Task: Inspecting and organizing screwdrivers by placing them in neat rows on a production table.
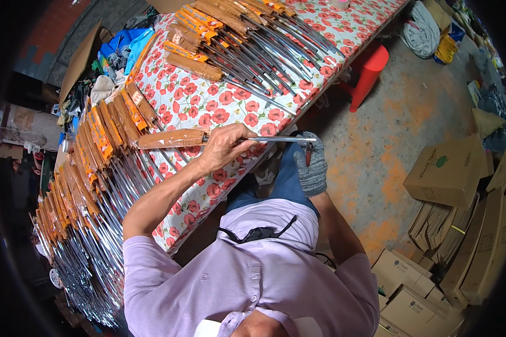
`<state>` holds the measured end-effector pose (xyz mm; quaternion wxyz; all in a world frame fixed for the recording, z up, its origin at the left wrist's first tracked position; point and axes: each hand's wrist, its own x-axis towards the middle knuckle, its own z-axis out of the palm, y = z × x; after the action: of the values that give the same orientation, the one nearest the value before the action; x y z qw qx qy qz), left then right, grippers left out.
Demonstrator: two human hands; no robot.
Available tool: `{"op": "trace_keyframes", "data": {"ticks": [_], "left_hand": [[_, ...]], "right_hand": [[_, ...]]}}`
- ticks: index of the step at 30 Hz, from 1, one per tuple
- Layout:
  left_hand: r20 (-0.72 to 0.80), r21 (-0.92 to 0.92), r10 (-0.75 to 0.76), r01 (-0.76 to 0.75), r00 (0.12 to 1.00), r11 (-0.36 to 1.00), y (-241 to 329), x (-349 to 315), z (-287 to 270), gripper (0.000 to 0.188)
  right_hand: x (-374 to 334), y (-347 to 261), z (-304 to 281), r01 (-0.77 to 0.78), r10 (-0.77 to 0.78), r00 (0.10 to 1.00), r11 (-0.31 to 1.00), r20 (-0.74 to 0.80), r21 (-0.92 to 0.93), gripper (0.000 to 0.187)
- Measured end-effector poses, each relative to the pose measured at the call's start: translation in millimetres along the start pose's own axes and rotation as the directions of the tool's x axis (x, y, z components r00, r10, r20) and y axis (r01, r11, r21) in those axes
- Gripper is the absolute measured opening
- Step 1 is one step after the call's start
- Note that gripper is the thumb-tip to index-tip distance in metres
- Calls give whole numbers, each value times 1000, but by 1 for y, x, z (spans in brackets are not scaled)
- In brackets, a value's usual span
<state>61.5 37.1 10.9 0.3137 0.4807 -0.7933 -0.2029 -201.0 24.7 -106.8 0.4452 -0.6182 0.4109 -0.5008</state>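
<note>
My bare left hand [226, 147] is closed around the shaft of a long metal rod with a brown, plastic-wrapped head [171, 139]. The head points left over the table, and the bright shaft runs right to my other hand. My right hand [311, 168] wears a grey knit glove and is curled at the rod's far end, with a small dark-red piece [308, 154] against its fingers. That piece is too small to name. Several similar rods with brown heads and orange labels [98, 135] lie in a long row on the left; another pile [253, 39] lies at the table's far end.
A table with a red-flowered cloth [222, 104] slants across the front of me. A red stool [368, 70] stands beyond its right edge. Cardboard boxes [444, 168] and flattened cartons [441, 224] are on the stained concrete floor at right. Cloths and bags [126, 45] heap up at the far left.
</note>
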Motion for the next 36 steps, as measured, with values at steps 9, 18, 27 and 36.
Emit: {"op": "trace_keyframes", "data": {"ticks": [9,18,27,36], "left_hand": [[-17,46,23,-22,1000,999,-2,1,3,15],[-75,43,60,-57,995,997,-1,2,4,14],[-84,50,92,-88,992,995,2,3,8,15],[-37,46,32,-30,999,998,1,2,1,13]], "right_hand": [[5,-9,-2,-3,3,1000,999,-13,45,56],[12,-10,-3,12,-11,1000,999,-21,41,52],[13,-9,-13,-6,8,1000,994,22,-111,55],[13,-4,-2,-42,40,999,984,-19,-174,38]]}}
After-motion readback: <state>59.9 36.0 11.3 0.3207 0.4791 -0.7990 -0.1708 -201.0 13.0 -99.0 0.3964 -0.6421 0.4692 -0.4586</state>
